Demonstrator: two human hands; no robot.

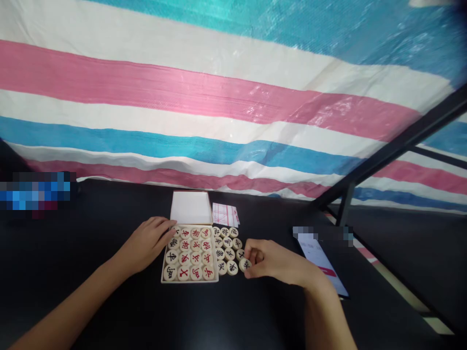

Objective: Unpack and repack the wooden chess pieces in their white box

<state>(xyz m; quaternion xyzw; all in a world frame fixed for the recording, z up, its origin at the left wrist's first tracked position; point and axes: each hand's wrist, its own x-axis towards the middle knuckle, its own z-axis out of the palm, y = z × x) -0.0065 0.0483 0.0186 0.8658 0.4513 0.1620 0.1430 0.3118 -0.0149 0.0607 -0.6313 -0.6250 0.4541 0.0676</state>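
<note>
Right grip has thumb and finger at the edge of a black-lettered xiangqi piece right of the tray; can't tell if it's clamped. Left grip, fingers apart, touches the tray's far-left corner. I'd pinch rims only, sparing neighbouring pieces.

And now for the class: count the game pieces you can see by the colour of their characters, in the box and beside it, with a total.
Red pieces in the box: 12
Black pieces in the box, one partly covered by the left hand: 4
Black pieces beside the box: 12
Total in view: 28
</note>
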